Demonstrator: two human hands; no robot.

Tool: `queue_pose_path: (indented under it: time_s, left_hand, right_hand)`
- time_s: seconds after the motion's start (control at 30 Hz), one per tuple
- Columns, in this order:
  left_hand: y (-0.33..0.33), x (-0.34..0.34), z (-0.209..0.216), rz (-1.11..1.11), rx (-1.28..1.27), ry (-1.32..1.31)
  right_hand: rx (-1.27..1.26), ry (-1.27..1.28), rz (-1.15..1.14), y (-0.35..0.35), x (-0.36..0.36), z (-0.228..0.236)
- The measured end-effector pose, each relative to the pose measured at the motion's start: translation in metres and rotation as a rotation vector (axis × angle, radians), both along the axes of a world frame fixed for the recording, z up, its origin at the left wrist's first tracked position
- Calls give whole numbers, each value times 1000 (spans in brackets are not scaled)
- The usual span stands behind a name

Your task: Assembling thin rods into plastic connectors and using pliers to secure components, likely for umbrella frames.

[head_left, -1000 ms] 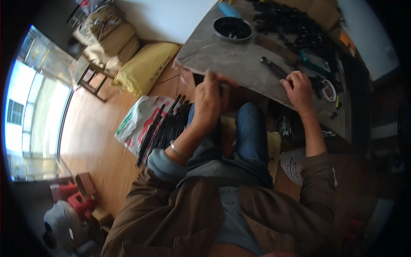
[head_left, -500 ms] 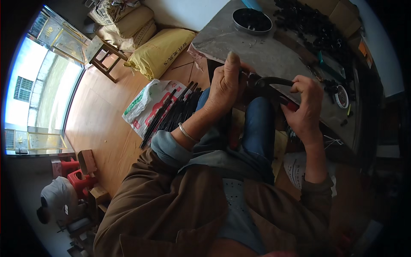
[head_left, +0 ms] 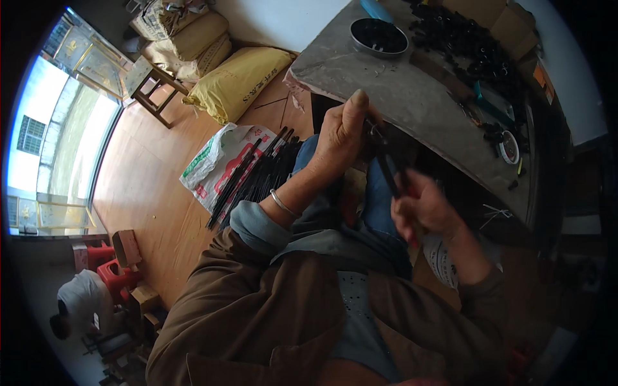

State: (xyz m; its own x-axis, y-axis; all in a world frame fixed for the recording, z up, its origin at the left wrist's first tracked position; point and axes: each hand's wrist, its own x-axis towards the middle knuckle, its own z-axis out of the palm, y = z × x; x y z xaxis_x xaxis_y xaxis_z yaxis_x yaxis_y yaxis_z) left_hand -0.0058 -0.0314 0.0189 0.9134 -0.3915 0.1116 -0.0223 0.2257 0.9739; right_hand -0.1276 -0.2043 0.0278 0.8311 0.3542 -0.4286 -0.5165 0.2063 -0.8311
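My right hand (head_left: 426, 204) is closed round the handles of black pliers (head_left: 388, 168), with a bit of red showing at its lower fingers. The handles lie nearly together and the tool's head points up toward my left hand. My left hand (head_left: 341, 138) is closed in front of the table edge, thumb up, beside the pliers' head. What its fingers hold is hidden behind the hand. Slight blur covers my right hand. Below my left forearm, long thin black rods (head_left: 254, 177) lie on a white and red plastic bag (head_left: 205, 168) on the floor.
On the grey table (head_left: 322, 61) stand a metal bowl (head_left: 405, 50) of small black parts, a heap of black parts (head_left: 473, 48), a teal box (head_left: 492, 103) and a small round dish (head_left: 510, 147). A yellow sack (head_left: 238, 83), a wooden stool (head_left: 154, 87) and a bent-over person (head_left: 87, 299) are leftward.
The pliers' handles, spread apart before, have come together. My right hand has moved down and left with them, swinging the tool steeper. My left hand stays nearly in place.
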Motion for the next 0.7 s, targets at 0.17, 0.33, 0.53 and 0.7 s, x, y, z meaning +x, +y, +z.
queue_pose_path:
  time_s: [0.17,0.33,0.53,0.7]
  left_hand:
    - [-1,3,-14,69,69,-83]
    - [2,7,-17,117,-41,-20]
    - [6,-3,-18,127,-198,-8]
    - [3,0,-29,240,-159,-108]
  right_hand:
    - [-61,87,229,-4,6,27]
    - [-890,-690,-112,2,8,21]
    - [539,70,29,10,-18,-15]
    - [-818,-263,136,16,6,31]
